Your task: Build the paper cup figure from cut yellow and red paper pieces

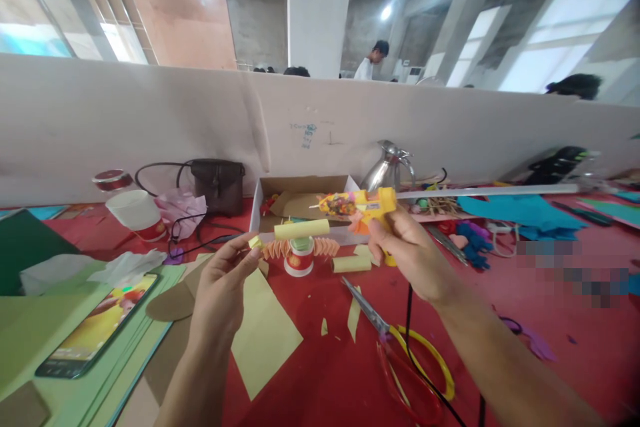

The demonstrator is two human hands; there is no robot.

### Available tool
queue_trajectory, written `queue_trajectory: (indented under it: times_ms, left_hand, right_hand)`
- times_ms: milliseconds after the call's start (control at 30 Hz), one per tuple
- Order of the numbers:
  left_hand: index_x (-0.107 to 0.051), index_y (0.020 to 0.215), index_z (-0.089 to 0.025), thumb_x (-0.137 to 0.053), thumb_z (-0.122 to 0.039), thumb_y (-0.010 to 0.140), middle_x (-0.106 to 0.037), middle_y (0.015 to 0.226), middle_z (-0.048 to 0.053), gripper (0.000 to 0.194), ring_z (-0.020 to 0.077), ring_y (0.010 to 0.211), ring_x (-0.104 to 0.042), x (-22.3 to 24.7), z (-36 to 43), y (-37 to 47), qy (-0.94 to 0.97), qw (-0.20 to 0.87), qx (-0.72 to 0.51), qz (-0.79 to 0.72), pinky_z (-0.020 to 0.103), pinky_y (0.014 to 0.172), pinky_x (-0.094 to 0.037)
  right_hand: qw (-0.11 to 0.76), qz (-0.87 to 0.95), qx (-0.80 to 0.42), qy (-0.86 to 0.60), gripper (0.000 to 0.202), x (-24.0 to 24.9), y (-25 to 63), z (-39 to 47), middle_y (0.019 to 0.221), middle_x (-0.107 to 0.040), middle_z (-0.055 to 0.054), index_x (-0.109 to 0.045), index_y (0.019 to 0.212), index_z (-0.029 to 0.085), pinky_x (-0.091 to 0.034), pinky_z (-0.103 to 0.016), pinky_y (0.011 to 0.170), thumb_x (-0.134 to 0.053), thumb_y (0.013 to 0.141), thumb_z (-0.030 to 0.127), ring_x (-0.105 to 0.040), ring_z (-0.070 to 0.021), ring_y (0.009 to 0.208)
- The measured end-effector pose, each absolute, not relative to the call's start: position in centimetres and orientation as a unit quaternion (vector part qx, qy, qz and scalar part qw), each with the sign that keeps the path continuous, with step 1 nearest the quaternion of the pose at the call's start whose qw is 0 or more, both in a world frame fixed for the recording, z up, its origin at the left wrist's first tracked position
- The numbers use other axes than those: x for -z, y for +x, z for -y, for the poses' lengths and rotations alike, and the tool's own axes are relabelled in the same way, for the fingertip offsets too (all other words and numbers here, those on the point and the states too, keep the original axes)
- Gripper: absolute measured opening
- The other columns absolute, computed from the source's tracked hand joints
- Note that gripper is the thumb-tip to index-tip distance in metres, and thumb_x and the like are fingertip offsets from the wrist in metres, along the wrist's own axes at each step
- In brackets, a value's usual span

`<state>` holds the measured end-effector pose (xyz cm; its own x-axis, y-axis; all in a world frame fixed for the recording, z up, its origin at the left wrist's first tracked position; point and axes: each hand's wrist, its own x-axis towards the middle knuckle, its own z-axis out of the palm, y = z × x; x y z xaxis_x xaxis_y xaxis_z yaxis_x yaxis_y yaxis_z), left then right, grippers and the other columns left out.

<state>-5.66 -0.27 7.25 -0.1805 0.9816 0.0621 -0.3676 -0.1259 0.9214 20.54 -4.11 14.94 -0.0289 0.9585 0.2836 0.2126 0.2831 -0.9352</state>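
My left hand [225, 280] pinches a small folded piece of yellow paper [255, 241] between thumb and fingertips. Wrapped round the handle of a yellow glue gun [360, 203], my right hand [405, 247] holds it with the nozzle pointing left. Between the hands, a red and white paper cup [299, 259] stands on the table with pleated orange paper strips [325, 248] at its sides. A rolled yellow paper tube [302, 229] shows just above the cup; I cannot tell if they touch. Another yellow roll [351, 263] lies to the right, near the scissors [380, 327].
On the left, a phone [100, 327] rests on green paper sheets [130, 347]. A yellow sheet [265, 333] lies in front. Behind are an open cardboard box [255, 207], a dark bag [219, 187] and a metal jug [387, 168]. The glue gun's black cord [409, 320] crosses the scissors.
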Motion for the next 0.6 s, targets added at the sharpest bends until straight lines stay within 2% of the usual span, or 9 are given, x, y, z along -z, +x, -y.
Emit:
queue_trajectory:
  times_ms: [133, 267, 333, 433, 600]
  left_hand:
    - [-0.071, 0.107, -0.022, -0.084, -0.029, 0.066, -0.071, 0.090, 0.002, 0.043, 0.0097, 0.075, -0.064, -7.5, 0.3, -5.7, 0.375, 0.513, -0.653, -0.411, 0.023, 0.075, -0.052]
    - [-0.072, 0.102, -0.022, -0.084, -0.028, 0.066, -0.071, 0.091, 0.001, 0.038, 0.0094, 0.077, -0.065, -7.7, 0.5, -5.7, 0.362, 0.493, -0.677, -0.409, 0.018, 0.069, -0.051]
    - [-0.072, 0.098, -0.022, -0.083, -0.028, 0.067, -0.072, 0.091, 0.002, 0.033, 0.0105, 0.077, -0.065, -8.0, 0.6, -5.6, 0.366, 0.492, -0.678, -0.405, 0.019, 0.067, -0.051]
    - [-0.073, 0.096, -0.022, -0.082, -0.029, 0.069, -0.071, 0.090, 0.001, 0.030, 0.0113, 0.074, -0.065, -8.9, 0.4, -5.4, 0.399, 0.476, -0.670, -0.406, 0.020, 0.065, -0.050]
    - [-0.073, 0.099, -0.019, -0.083, -0.032, 0.067, -0.073, 0.091, 0.005, 0.036, 0.0167, 0.081, -0.066, -11.9, -1.4, -4.4, 0.487, 0.446, -0.634, -0.403, 0.025, 0.069, -0.050]
  right_hand:
    - [0.641, 0.478, -0.392, -0.455, 0.026, -14.1, 22.9, 3.1, 0.085, -0.058, 0.002, -0.058, 0.098, 0.025, -0.045, -0.026, 0.051, -0.064, 0.086, 0.047, -0.050, -0.0084, 0.054]
    - [0.703, 0.304, -0.418, -0.489, 0.029, -10.1, 27.6, 2.2, 0.079, -0.055, 0.003, -0.056, 0.087, 0.024, -0.050, -0.024, 0.050, -0.076, 0.071, 0.038, -0.054, -0.0094, 0.055]
    - [0.680, 0.269, -0.416, -0.540, 0.030, -7.0, 29.8, 2.2, 0.071, -0.053, 0.002, -0.051, 0.078, 0.024, -0.050, -0.026, 0.045, -0.077, 0.066, 0.034, -0.054, -0.0125, 0.053]
    - [0.596, 0.300, -0.394, -0.633, 0.025, -2.7, 31.8, 2.8, 0.063, -0.054, 0.000, -0.052, 0.071, 0.025, -0.048, -0.030, 0.042, -0.072, 0.064, 0.036, -0.055, -0.0164, 0.050]
    - [0.555, 0.350, -0.343, -0.672, 0.018, 1.6, 33.0, 3.8, 0.059, -0.058, -0.004, -0.056, 0.065, 0.024, -0.050, -0.037, 0.050, -0.068, 0.063, 0.037, -0.058, -0.0216, 0.052]
